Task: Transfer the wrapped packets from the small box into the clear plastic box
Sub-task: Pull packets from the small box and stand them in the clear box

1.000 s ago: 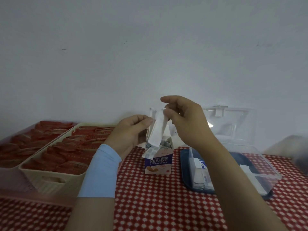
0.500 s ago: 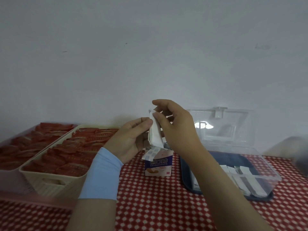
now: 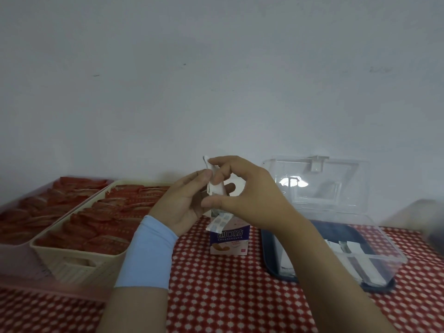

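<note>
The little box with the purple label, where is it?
The little box stands on the checked tablecloth, mid-view, below both hands, between the cream basket on the left and the clear plastic box on the right.

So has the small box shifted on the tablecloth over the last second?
No. The small box stands in the same spot left of the clear plastic box.

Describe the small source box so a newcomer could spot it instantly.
On the red-and-white checked tablecloth, look between the cream basket of red packets and the clear plastic box on its dark tray. The small box stands upright there, below both hands. It alone is cardboard, purple and white, with its top flap open.
</note>
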Demonstrator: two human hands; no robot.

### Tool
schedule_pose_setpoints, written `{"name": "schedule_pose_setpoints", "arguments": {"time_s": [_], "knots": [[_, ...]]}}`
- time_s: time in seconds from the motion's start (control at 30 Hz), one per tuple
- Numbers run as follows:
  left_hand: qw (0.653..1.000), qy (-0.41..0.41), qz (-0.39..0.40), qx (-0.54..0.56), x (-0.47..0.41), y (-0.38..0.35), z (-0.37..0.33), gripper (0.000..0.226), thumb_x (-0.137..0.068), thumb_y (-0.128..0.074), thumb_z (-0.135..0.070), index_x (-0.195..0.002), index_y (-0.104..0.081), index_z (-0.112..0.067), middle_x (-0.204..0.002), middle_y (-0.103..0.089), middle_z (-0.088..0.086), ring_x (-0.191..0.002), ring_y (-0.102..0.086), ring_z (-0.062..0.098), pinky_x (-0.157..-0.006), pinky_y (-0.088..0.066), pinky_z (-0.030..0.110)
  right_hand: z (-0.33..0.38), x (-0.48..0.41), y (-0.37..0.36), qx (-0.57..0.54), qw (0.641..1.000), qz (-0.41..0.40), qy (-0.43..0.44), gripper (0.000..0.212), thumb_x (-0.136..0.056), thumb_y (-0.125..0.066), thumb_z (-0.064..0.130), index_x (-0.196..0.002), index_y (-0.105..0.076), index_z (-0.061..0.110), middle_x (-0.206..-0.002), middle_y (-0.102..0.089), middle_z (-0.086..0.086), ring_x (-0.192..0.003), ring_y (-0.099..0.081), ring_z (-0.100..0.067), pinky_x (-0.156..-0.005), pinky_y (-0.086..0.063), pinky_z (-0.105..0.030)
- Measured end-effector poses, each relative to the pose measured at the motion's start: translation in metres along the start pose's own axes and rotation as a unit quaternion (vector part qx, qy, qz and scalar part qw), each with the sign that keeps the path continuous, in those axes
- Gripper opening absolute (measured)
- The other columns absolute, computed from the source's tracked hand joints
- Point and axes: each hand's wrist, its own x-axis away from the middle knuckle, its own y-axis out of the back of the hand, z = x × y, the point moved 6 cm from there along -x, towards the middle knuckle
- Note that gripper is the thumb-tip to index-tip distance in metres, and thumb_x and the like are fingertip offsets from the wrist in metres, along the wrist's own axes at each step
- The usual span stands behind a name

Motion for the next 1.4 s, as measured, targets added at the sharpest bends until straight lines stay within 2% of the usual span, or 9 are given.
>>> {"name": "schedule_pose_setpoints", "arguments": {"time_s": [0.3, 0.5, 0.63, 0.73, 0.83, 1.03, 1.17, 1.3, 1.4], "knots": [[0.982, -0.077, -0.175, -0.008, 0.001, 0.036, -0.016, 0.017, -0.099, -0.056, -0.015, -0.105, -0.061, 0.000, -0.104, -0.075, 0.012, -0.092, -0.075, 0.030, -0.066, -0.060, 0.031, -0.036, 0.007, -0.006, 0.215, 0.946, 0.223, -0.096, 0.033, -0.072, -0.085, 0.025, -0.096, -0.071, 0.043, -0.119, -0.059, 0.021, -0.112, -0.054, -0.006, -0.099, -0.046, -0.029], [0.969, -0.119, -0.213, -0.044, 0.003, 0.033, -0.025, 0.011, -0.098, -0.058, -0.012, -0.098, -0.060, -0.001, -0.107, -0.073, 0.013, -0.093, -0.075, 0.031, -0.075, -0.062, 0.035, -0.038, 0.000, -0.004, 0.139, 0.977, 0.106, -0.124, 0.005, -0.086, -0.078, 0.029, -0.090, -0.079, 0.032, -0.093, -0.075, 0.014, -0.087, -0.066, -0.003, -0.083, -0.055, -0.024], [0.947, -0.186, -0.260, -0.027, 0.010, 0.041, -0.039, 0.008, -0.099, -0.057, -0.011, -0.092, -0.060, -0.007, -0.109, -0.071, 0.011, -0.092, -0.075, 0.028, -0.079, -0.062, 0.034, -0.028, -0.005, 0.016, 0.351, 0.935, -0.056, -0.003, 0.010, -0.092, -0.070, 0.034, -0.096, -0.079, 0.034, -0.091, -0.074, 0.014, -0.084, -0.063, -0.009, -0.091, -0.040, -0.031], [0.960, -0.162, -0.227, -0.024, 0.008, 0.040, -0.036, 0.008, -0.100, -0.055, -0.012, -0.098, -0.060, -0.006, -0.109, -0.072, 0.011, -0.093, -0.075, 0.029, -0.076, -0.062, 0.034, -0.039, -0.004, 0.002, 0.448, 0.893, 0.037, -0.019, 0.017, -0.095, -0.062, 0.043, -0.100, -0.077, 0.038, -0.098, -0.074, 0.012, -0.093, -0.058, -0.014, -0.093, -0.034, -0.035], [0.977, -0.099, -0.186, -0.036, 0.002, 0.030, -0.021, 0.011, -0.099, -0.055, -0.010, -0.101, -0.059, -0.001, -0.107, -0.073, 0.013, -0.091, -0.075, 0.031, -0.071, -0.062, 0.034, -0.049, -0.001, -0.008, 0.383, 0.911, 0.129, -0.088, 0.031, -0.096, -0.053, 0.055, -0.103, -0.077, 0.036, -0.100, -0.073, 0.011, -0.097, -0.056, -0.013, -0.097, -0.034, -0.036], [0.993, -0.048, -0.102, -0.036, -0.004, 0.015, -0.007, 0.023, -0.097, -0.056, -0.012, -0.113, -0.059, 0.004, -0.105, -0.075, 0.015, -0.085, -0.075, 0.027, -0.067, -0.061, 0.033, -0.022, -0.004, 0.023, 0.193, 0.980, -0.053, -0.009, 0.016, -0.086, -0.070, 0.050, -0.094, -0.073, 0.036, -0.123, -0.061, 0.018, -0.115, -0.052, -0.002, -0.105, -0.041, -0.035], [0.999, -0.002, -0.038, -0.034, -0.003, 0.003, 0.002, 0.046, -0.088, -0.061, -0.021, -0.125, -0.057, 0.005, -0.109, -0.072, 0.019, -0.097, -0.073, 0.032, -0.073, -0.062, 0.039, -0.007, 0.002, 0.007, 0.177, 0.983, 0.055, 0.002, 0.057, -0.055, -0.088, 0.057, -0.101, -0.057, 0.039, -0.154, -0.034, 0.020, -0.133, -0.031, 0.010, -0.114, -0.024, -0.029], [0.998, 0.028, -0.001, -0.064, -0.002, -0.003, 0.012, 0.036, -0.088, -0.062, -0.024, -0.115, -0.068, -0.001, -0.112, -0.070, 0.020, -0.099, -0.071, 0.032, -0.068, -0.060, 0.035, -0.012, 0.002, 0.000, 0.159, 0.985, 0.073, 0.002, 0.075, -0.059, -0.088, 0.051, -0.121, -0.054, 0.026, -0.141, -0.048, 0.014, -0.115, -0.054, 0.000, -0.105, -0.047, -0.043], [0.998, 0.037, 0.027, -0.050, -0.002, -0.014, 0.016, 0.039, -0.090, -0.058, -0.023, -0.118, -0.065, 0.003, -0.111, -0.071, 0.020, -0.095, -0.072, 0.030, -0.064, -0.059, 0.032, -0.003, 0.007, 0.015, 0.186, 0.982, 0.026, 0.030, 0.047, -0.061, -0.088, 0.044, -0.085, -0.052, 0.025, -0.128, -0.058, 0.015, -0.100, -0.059, -0.001, -0.089, -0.054, -0.034]]}}
